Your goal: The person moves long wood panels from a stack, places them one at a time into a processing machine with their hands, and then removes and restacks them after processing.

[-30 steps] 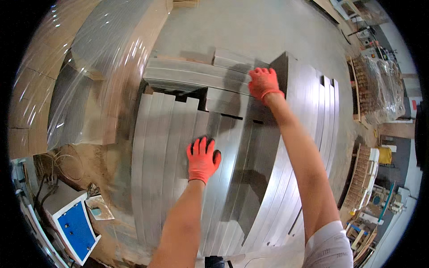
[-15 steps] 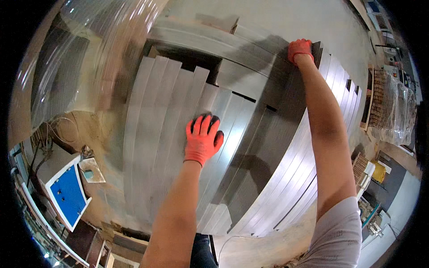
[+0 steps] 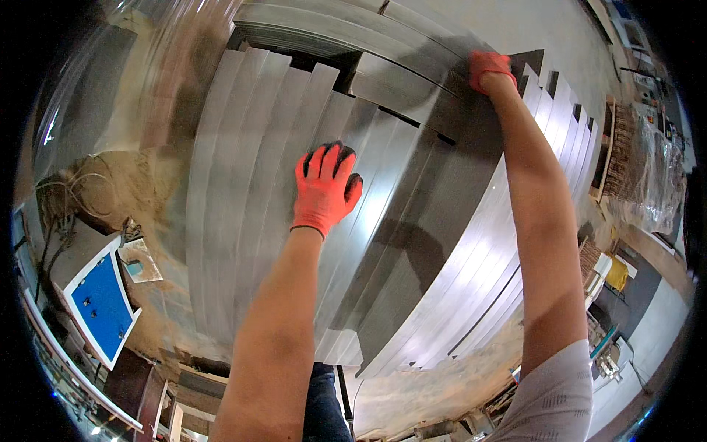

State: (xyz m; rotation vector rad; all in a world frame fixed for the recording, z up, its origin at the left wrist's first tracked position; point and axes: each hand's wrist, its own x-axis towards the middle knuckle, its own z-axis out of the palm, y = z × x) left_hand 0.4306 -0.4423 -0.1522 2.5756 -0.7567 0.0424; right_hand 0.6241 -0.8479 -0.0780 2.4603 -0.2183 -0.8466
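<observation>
Long grey, metal-looking planks [image 3: 243,169] lie side by side in a wide stack in front of me. My left hand [image 3: 324,188], in a red glove with dark fingertips, rests on top of them, its fingers stretched and slightly spread. Farther off to the right, my right hand [image 3: 492,70], in a matching glove, has its fingers curled at the far end of a dark, shaded plank [image 3: 471,140]. Its fingertips are partly hidden. Brightly lit planks [image 3: 471,272] show beneath and beside my right arm.
More planks [image 3: 324,18] lie crosswise beyond the stack. Clear plastic film [image 3: 199,44] hangs at the far left. A blue panel with a white frame [image 3: 103,309] stands at the left, near loose cables [image 3: 62,195]. A plastic-wrapped stack [image 3: 644,169] sits at the right.
The stack and both hands sit a little higher in the view. My left hand stays flat on the planks, and my right hand stays at the far plank end.
</observation>
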